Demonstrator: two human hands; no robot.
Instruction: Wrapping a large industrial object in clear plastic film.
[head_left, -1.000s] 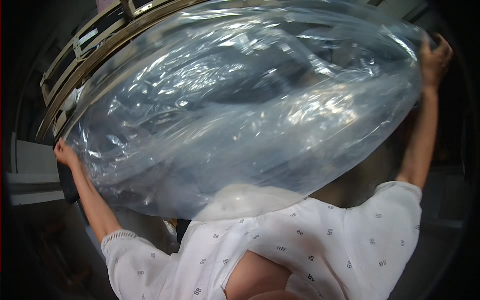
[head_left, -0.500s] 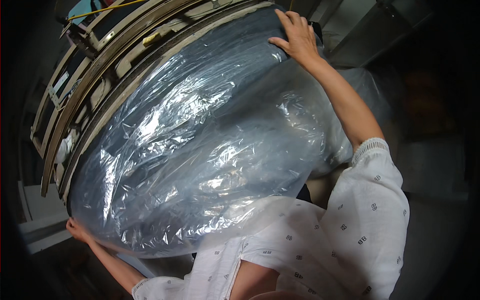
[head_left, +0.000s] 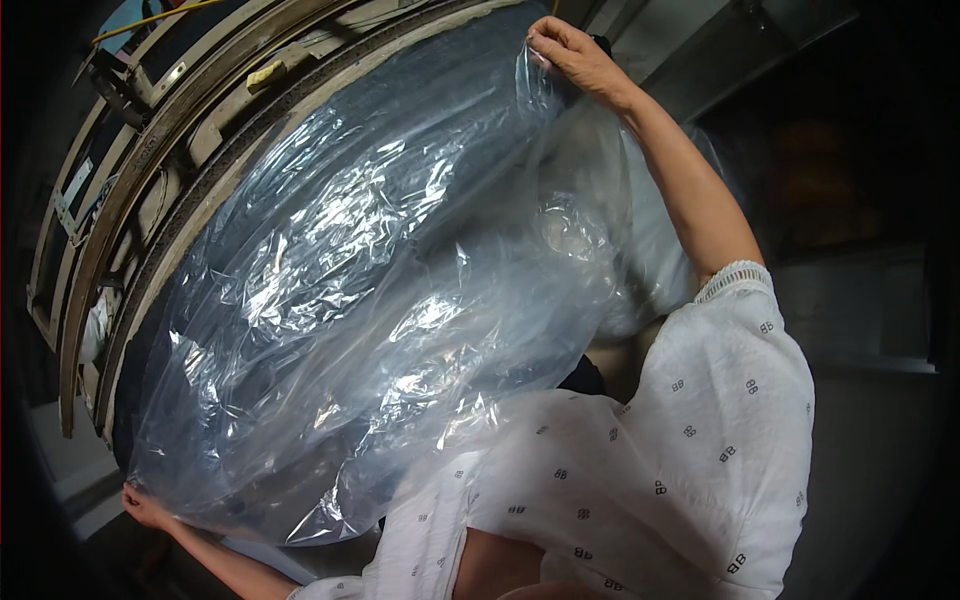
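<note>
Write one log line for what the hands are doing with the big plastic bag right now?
left hand: grips clear plastic bag low corner | right hand: grips top edge | bag: spread wide, crinkled

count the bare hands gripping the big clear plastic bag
2. The right hand pinches the top edge of the big clear plastic bag at the upper middle of the view; the left hand grips its lower corner at bottom left. None other shows.

Clear plastic bag (head_left: 370, 300) swung from level to steeply slanted; right hand (head_left: 575, 55) up, left hand (head_left: 145, 508) down
</note>
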